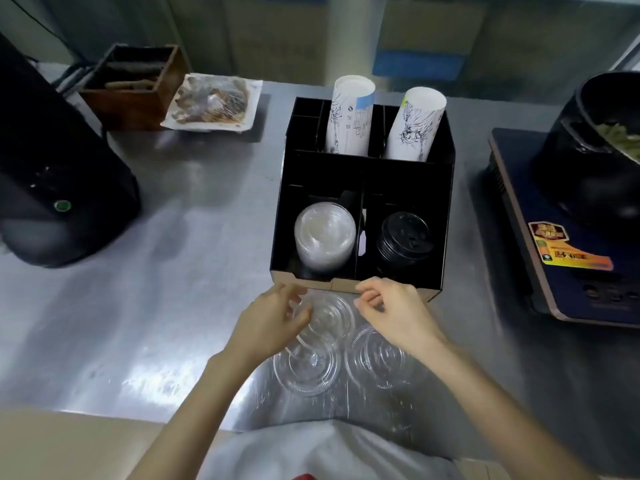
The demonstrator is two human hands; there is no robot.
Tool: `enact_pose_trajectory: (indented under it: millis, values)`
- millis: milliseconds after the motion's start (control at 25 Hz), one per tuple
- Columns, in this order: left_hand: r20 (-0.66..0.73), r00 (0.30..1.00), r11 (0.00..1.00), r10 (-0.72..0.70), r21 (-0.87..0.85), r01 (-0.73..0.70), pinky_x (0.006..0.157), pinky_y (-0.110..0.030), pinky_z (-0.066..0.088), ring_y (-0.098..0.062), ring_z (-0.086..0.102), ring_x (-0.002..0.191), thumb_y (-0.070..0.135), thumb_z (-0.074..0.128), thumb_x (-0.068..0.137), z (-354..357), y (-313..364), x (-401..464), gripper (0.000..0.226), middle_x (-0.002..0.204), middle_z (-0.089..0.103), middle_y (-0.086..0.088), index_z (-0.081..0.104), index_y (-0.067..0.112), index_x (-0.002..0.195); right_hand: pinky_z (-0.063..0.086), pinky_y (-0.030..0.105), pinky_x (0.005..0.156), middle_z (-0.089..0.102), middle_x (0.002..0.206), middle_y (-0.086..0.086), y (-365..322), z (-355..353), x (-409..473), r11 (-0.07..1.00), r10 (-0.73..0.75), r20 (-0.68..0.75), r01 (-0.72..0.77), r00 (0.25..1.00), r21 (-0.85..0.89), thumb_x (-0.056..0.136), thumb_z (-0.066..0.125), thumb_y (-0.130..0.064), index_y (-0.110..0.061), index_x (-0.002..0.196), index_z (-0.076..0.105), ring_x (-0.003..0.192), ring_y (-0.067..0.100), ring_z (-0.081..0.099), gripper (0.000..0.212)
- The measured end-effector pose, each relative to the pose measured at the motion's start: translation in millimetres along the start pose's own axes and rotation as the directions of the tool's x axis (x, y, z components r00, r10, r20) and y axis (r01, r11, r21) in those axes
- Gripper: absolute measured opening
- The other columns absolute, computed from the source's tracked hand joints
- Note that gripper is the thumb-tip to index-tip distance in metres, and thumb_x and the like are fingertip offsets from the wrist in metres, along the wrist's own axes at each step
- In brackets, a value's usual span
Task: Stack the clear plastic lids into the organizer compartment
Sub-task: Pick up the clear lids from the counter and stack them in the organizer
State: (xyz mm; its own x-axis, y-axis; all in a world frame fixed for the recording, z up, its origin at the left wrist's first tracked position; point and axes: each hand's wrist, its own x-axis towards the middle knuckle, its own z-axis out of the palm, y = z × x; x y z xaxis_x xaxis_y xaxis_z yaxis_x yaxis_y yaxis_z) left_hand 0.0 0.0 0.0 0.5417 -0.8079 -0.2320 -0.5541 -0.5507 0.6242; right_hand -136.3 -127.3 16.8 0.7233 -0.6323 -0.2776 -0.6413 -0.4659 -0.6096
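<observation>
Just then my left hand [273, 315] pinched the rim of a clear lid [327, 315] on the counter [138, 306], right hand [391, 311] loosely curled, empty; more lids stood stacked in the organizer [446, 216].

Both hands [332, 317] over loose clear lids [308, 362] on steel counter [138, 323], black organizer [360, 216] just beyond

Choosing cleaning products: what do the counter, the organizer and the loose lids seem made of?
Counter: likely brushed stainless steel, grey with smeared glare. Organizer: matte black board; the tan front edge suggests cardboard. Loose lids: thin clear glossy plastic, the counter showing through.
</observation>
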Motion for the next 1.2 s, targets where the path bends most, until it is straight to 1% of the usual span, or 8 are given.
enact_pose_trajectory:
  millis: [240, 360, 520, 640, 800, 960, 1120, 1200]
  values:
    - [0.051, 0.993, 0.994, -0.104, 0.02, 0.103, 0.085, -0.038, 0.05, -0.025, 0.059, 0.1, 0.036, 0.057, 0.081, 13, -13, -3, 0.049, 0.119, 0.052, -0.007, 0.044, 0.015, 0.124, 0.049, 0.041, 0.091, 0.064, 0.108, 0.007, 8, 21, 0, 0.998, 0.053, 0.047, -0.052, 0.997, -0.033, 0.085, 0.054, -0.019, -0.013, 0.114, 0.055, 0.098, 0.021, 0.06, 0.029]
    - [0.069, 0.988, 0.99, -0.14, 0.03, 0.139, 0.085, -0.038, 0.049, -0.027, 0.058, 0.1, 0.035, 0.059, 0.081, 17, -16, -4, 0.051, 0.119, 0.049, -0.007, 0.042, 0.016, 0.125, 0.049, 0.043, 0.09, 0.061, 0.11, 0.011, 8, 32, 1, 0.996, 0.067, 0.06, -0.064, 0.996, -0.058, 0.085, 0.053, -0.015, -0.008, 0.111, 0.054, 0.098, 0.026, 0.059, 0.026]
    - [0.096, 0.984, 0.988, -0.153, 0.02, 0.152, 0.084, -0.039, 0.049, -0.029, 0.058, 0.097, 0.034, 0.06, 0.08, 20, -15, -5, 0.047, 0.116, 0.049, -0.008, 0.044, 0.016, 0.121, 0.047, 0.041, 0.095, 0.056, 0.119, 0.011, 8, 39, 4, 0.996, 0.076, 0.076, -0.072, 0.994, -0.058, 0.085, 0.053, -0.014, -0.009, 0.117, 0.051, 0.106, 0.027, 0.058, 0.032]
    - [0.106, 0.981, 0.986, -0.164, -0.01, 0.166, 0.086, -0.039, 0.049, -0.028, 0.059, 0.096, 0.032, 0.06, 0.08, 20, -15, -3, 0.047, 0.116, 0.048, -0.009, 0.045, 0.015, 0.12, 0.047, 0.041, 0.094, 0.056, 0.116, 0.012, 6, 40, 5, 0.995, 0.084, 0.063, -0.081, 0.994, -0.055, 0.085, 0.053, -0.011, -0.008, 0.114, 0.054, 0.103, 0.027, 0.059, 0.03]
    - [0.076, 0.985, 0.986, -0.155, -0.047, 0.159, 0.087, -0.038, 0.049, -0.028, 0.059, 0.095, 0.027, 0.061, 0.08, 21, -15, -5, 0.047, 0.118, 0.048, -0.01, 0.044, 0.014, 0.122, 0.051, 0.042, 0.087, 0.058, 0.103, 0.01, 5, 41, 0, 0.996, 0.079, -0.038, -0.078, 0.996, 0.04, 0.082, 0.052, -0.006, -0.012, 0.104, 0.059, 0.089, 0.025, 0.062, 0.023]
    - [0.009, 0.99, 0.984, -0.139, -0.116, 0.139, 0.083, -0.027, 0.043, -0.019, 0.056, 0.087, 0.021, 0.062, 0.08, 22, -12, -10, 0.048, 0.121, 0.047, -0.008, 0.044, 0.013, 0.124, 0.05, 0.029, 0.084, 0.053, 0.097, 0.002, 3, 40, -4, 0.986, 0.1, -0.093, -0.086, 0.991, 0.141, 0.081, 0.054, -0.003, -0.013, 0.104, 0.06, 0.079, 0.016, 0.056, 0.027]
    - [-0.074, 0.995, 0.985, -0.07, -0.164, 0.057, 0.075, -0.019, 0.038, -0.009, 0.054, 0.078, 0.018, 0.061, 0.081, 16, -9, -17, 0.044, 0.108, 0.046, 0.002, 0.047, 0.015, 0.122, 0.045, 0.018, 0.076, 0.053, 0.092, -0.001, 0, 33, -7, 0.968, 0.108, -0.139, -0.072, 0.984, 0.24, 0.079, 0.057, -0.004, -0.017, 0.101, 0.061, 0.073, 0.008, 0.053, 0.026]
    - [-0.119, 0.992, 0.984, -0.033, -0.177, 0.012, 0.074, -0.017, 0.038, 0.0, 0.052, 0.073, 0.017, 0.06, 0.082, 11, -5, -18, 0.041, 0.104, 0.045, 0.006, 0.049, 0.016, 0.121, 0.044, 0.01, 0.072, 0.054, 0.092, 0.0, -2, 28, -8, 0.962, 0.095, -0.159, -0.049, 0.983, 0.269, 0.079, 0.058, -0.003, -0.017, 0.1, 0.062, 0.073, 0.004, 0.053, 0.026]
